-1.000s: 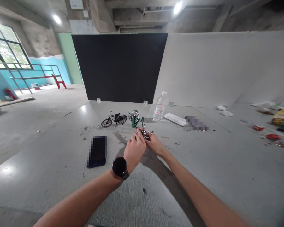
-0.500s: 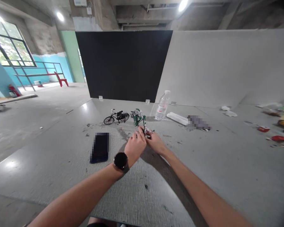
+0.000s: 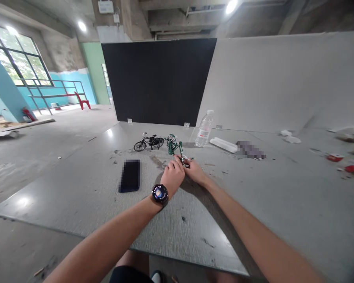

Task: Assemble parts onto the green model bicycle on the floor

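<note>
A small green model bicycle (image 3: 171, 144) stands on the grey table with its near end between my hands. My left hand (image 3: 174, 173), with a watch (image 3: 159, 193) on the wrist, has its fingers curled at the bicycle's near end. From the other side, my right hand (image 3: 194, 171) closes round the same end, by the handlebar. The fingertips and the front wheel area are largely hidden. A black model bicycle (image 3: 149, 142) stands upright just left of the green one, apart from my hands.
A phone (image 3: 130, 176) lies left of my left hand. Behind the hands stand a clear plastic bottle (image 3: 204, 129), a white long piece (image 3: 223, 144) and a blurred dark item (image 3: 250, 150). A black panel (image 3: 159, 82) rises at the table's back edge.
The view has shifted slightly, showing more of the table's front edge. The watch face has lit up. Both hands keep their place at the green model bicycle.
</note>
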{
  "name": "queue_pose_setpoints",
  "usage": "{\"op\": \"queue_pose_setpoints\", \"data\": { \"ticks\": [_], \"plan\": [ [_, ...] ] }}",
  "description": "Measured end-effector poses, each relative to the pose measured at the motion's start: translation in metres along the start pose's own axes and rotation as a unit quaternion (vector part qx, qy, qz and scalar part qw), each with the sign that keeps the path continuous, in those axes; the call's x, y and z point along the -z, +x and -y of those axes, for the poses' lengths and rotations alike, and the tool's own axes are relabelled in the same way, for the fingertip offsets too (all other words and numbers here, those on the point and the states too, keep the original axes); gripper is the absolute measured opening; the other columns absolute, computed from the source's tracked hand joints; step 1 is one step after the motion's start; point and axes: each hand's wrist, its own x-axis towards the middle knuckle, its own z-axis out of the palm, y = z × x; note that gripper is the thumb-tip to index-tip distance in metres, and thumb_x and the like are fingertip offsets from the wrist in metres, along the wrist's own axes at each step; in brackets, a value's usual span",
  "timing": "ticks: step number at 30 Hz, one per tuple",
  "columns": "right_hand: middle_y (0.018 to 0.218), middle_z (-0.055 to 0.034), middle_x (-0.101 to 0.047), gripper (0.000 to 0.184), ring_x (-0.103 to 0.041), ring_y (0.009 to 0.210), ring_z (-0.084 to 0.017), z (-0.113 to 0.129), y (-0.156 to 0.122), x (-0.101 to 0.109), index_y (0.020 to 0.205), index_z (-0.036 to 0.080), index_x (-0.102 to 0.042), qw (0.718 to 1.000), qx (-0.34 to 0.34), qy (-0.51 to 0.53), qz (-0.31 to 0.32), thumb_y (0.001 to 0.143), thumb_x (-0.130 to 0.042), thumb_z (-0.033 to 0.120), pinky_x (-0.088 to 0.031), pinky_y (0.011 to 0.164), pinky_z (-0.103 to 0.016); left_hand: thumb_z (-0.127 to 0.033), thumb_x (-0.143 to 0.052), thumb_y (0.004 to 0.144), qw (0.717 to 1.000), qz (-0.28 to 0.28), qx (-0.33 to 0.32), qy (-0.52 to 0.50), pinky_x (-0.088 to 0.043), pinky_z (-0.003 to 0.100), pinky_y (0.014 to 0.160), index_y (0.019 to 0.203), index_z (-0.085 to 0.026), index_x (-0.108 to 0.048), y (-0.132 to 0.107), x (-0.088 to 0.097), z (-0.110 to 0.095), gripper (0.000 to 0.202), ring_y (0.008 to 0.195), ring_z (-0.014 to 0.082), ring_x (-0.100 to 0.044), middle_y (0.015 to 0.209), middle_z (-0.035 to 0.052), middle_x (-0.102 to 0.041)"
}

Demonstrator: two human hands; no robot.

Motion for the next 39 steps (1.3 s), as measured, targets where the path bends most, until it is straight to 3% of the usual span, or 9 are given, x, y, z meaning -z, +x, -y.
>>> {"op": "queue_pose_setpoints", "data": {
  "ticks": [6,14,18,21,24,31,35,39],
  "plan": [
    [0.114,-0.0072,-0.073,0.046,-0.064,0.108,-0.026,0.001,0.001,0.001,0.125,0.018,-0.064,1.000,0.005,-0.017,-0.003,0.080,-0.060,0.028,-0.043,0.103,-0.044,-0.004,-0.038,0.095,1.000,-0.002,-0.004,-0.031,-0.050,0.027,0.071,0.142,0.002,-0.043,-0.001,0.002,0.003,0.048,0.092,0.0243,-0.062,0.101,0.0190,-0.064],
    [0.109,-0.0054,-0.073,0.042,-0.063,0.103,-0.025,0.014,0.001,0.003,0.121,0.018,-0.066,0.999,0.031,-0.037,-0.012,0.081,-0.059,0.030,-0.045,0.096,-0.040,-0.003,-0.041,0.093,0.999,0.008,-0.014,-0.048,-0.054,0.029,0.069,0.143,0.003,-0.039,0.000,0.021,0.008,0.050,0.093,0.0260,-0.064,0.104,0.0208,-0.062],
    [0.086,-0.0025,-0.072,0.029,-0.062,0.086,-0.023,0.017,0.002,0.005,0.103,0.016,-0.071,0.996,0.019,-0.090,-0.008,0.081,-0.058,0.031,-0.047,0.085,-0.036,0.001,-0.046,0.088,0.997,0.047,-0.027,-0.052,-0.055,0.027,0.073,0.144,0.000,-0.036,-0.001,0.031,0.018,0.057,0.100,0.0259,-0.065,0.115,0.0213,-0.061],
    [0.078,-0.0019,-0.069,0.021,-0.061,0.079,-0.021,0.020,0.001,0.007,0.090,0.015,-0.071,0.997,0.016,-0.079,0.016,0.080,-0.056,0.026,-0.047,0.077,-0.032,0.003,-0.047,0.085,0.990,0.072,-0.042,-0.116,-0.054,0.029,0.079,0.145,-0.003,-0.031,-0.002,0.034,0.030,0.063,0.107,0.0261,-0.064,0.123,0.0219,-0.060],
    [0.083,-0.0017,-0.069,0.028,-0.062,0.077,-0.019,0.026,-0.001,0.009,0.099,0.017,-0.070,0.997,0.018,-0.028,0.062,0.077,-0.053,0.018,-0.046,0.074,-0.029,0.002,-0.042,0.087,0.975,0.090,-0.042,-0.201,-0.053,0.032,0.083,0.143,-0.006,-0.033,-0.001,0.032,0.043,0.057,0.107,0.0253,-0.065,0.122,0.0210,-0.061],
    [0.080,0.0005,-0.068,0.038,-0.058,0.070,-0.015,0.033,-0.003,0.011,0.108,0.021,-0.070,0.993,0.015,-0.011,0.114,0.077,-0.049,0.015,-0.043,0.069,-0.026,-0.002,-0.045,0.087,0.938,0.094,-0.039,-0.332,-0.051,0.031,0.083,0.117,-0.016,-0.058,0.006,0.023,0.065,0.035,0.094,0.0211,-0.066,0.106,0.0115,-0.070],
    [0.083,-0.0004,-0.069,0.041,-0.059,0.070,-0.016,0.025,-0.003,0.012,0.114,0.019,-0.069,0.993,-0.019,-0.010,0.119,0.077,-0.051,0.016,-0.043,0.068,-0.026,-0.010,-0.051,0.090,0.934,0.092,-0.030,-0.344,-0.050,0.031,0.079,0.102,-0.015,-0.065,0.009,0.023,0.069,0.019,0.087,0.0215,-0.067,0.095,0.0101,-0.072],
    [0.088,-0.0025,-0.071,0.047,-0.062,0.075,-0.017,0.018,-0.003,0.011,0.120,0.018,-0.066,0.993,-0.036,-0.007,0.114,0.075,-0.052,0.015,-0.046,0.073,-0.028,-0.011,-0.052,0.090,0.938,0.099,-0.010,-0.332,-0.049,0.032,0.080,0.105,-0.015,-0.062,0.008,0.020,0.066,0.018,0.093,0.0232,-0.066,0.099,0.0112,-0.072]
  ]
}}
